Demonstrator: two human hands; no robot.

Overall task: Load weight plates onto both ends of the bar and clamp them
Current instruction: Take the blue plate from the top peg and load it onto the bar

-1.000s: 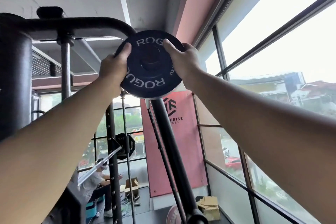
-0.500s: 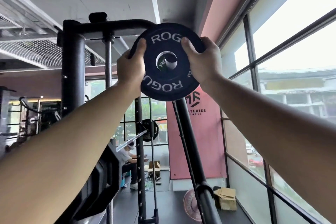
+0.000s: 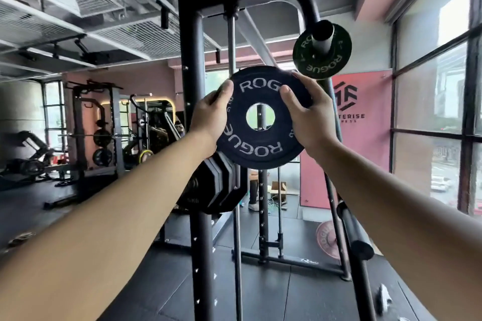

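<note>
Since half a second ago the black plate [image 3: 263, 118] has come off the high peg and dropped lower, so now you can see straight through its centre hole, and a green plate [image 3: 322, 51] shows on that peg [image 3: 323, 36] up and to the right. Both forearms reach out from the bottom corners. Left hand [image 3: 212, 114] is clamped on the plate's left edge with the thumb over the front face, right hand [image 3: 309, 117] is clamped on the right edge the same way. So the black plate hangs in the air between the two hands, upright, facing me, not on any bar. Just behind and below it sits a stack of dark plates [image 3: 216, 185] stored on the black rack [image 3: 191, 86]. Lower right, a bar end [image 3: 356, 232] sticks out bare. Further back there's a pink banner [image 3: 347, 138] by the windows and more racks across the gym floor.
</note>
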